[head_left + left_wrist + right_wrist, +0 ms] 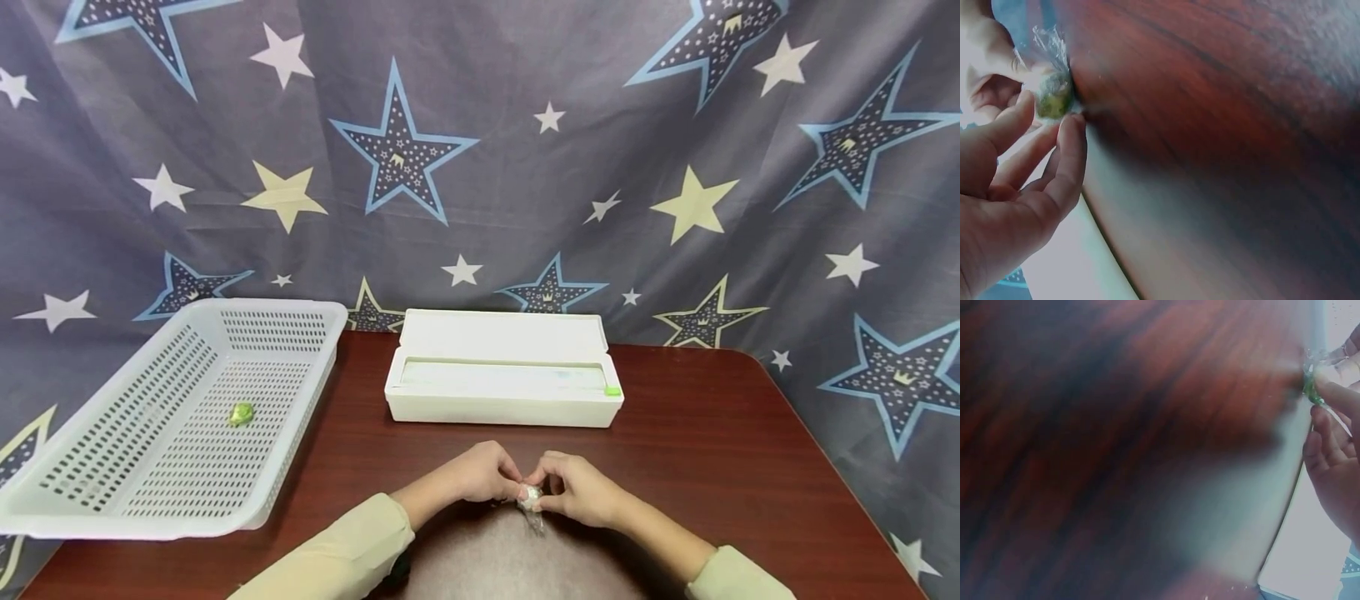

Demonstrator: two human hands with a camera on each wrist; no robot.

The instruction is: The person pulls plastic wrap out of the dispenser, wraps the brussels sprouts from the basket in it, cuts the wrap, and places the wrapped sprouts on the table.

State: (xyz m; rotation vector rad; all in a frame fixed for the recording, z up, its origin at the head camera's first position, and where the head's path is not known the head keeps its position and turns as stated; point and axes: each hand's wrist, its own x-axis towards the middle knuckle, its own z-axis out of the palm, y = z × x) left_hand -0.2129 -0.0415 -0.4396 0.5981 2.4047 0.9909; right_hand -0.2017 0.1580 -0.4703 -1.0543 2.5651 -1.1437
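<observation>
White basket (150, 525) and box (502, 410) on reddish-brown table (697, 425).

Head view above, wrists close, bundle (1055, 103) shared

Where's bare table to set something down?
Widest patch: the table between the white box and its right edge. A narrower strip lies between the basket and the box. Crowded: near middle, where the left hand and right hand pinch a wrapped green ball.
</observation>
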